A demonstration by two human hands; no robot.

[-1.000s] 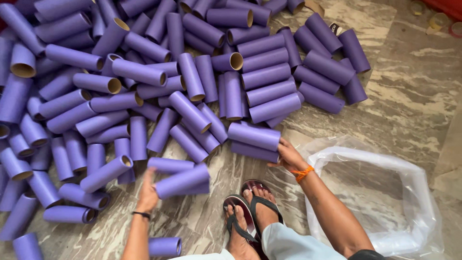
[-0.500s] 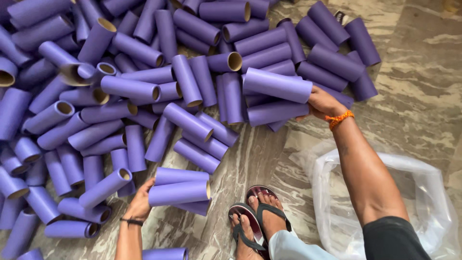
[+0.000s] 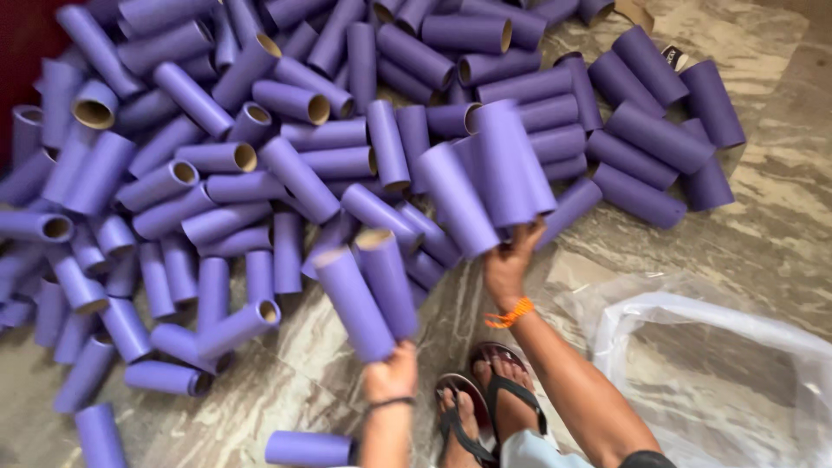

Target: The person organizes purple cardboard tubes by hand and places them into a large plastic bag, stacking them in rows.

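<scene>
My left hand (image 3: pixel 392 374) grips two purple cardboard tubes (image 3: pixel 364 290) by their lower ends and holds them up, tilted to the upper left. My right hand (image 3: pixel 508 260), with an orange thread at the wrist, holds up a bunch of purple tubes (image 3: pixel 494 178) fanned above the fingers. Both bunches hang over a big heap of purple tubes (image 3: pixel 260 165) spread across the marble floor (image 3: pixel 780 217). The lifted tubes look blurred.
A clear plastic bag (image 3: pixel 719 364) lies open on the floor at the lower right. My feet in sandals (image 3: pixel 485 407) rest between the hands. Loose tubes (image 3: pixel 308 448) lie near the bottom edge. A dark red surface (image 3: pixel 22 39) shows at the upper left.
Both hands have lifted tubes off the floor: the left raised two from beside my feet, and the right swung its bunch left and upright, nearer the left hand.
</scene>
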